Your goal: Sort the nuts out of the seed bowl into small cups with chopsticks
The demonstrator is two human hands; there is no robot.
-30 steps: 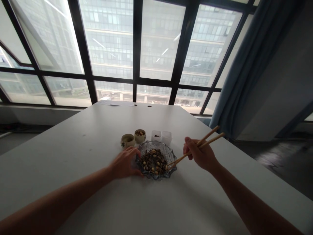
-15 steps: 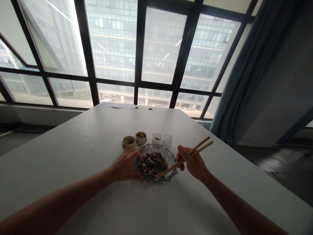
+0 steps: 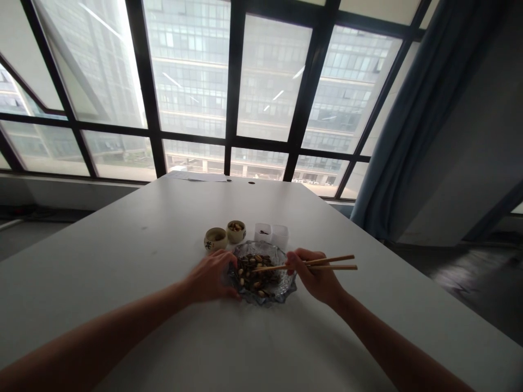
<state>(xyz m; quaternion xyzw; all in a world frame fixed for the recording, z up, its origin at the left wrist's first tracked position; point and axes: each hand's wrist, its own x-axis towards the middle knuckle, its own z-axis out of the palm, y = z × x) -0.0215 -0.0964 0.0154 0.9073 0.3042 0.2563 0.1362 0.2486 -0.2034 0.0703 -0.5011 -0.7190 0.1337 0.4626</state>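
Now the left hand (image 3: 210,276) clasps the bowl (image 3: 285,293), the right hand (image 3: 316,279) opposite gripping chopsticks (image 3: 333,267).

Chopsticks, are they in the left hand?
No, the chopsticks are in the right hand, while the left hand is on the side of the glass bowl.

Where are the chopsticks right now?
In the head view, the chopsticks are in the right hand, just right of centre, with their tips at the seeds in the glass bowl.

Glossy glass bowl (image 3: 286,283), wooden chopsticks (image 3: 337,267)
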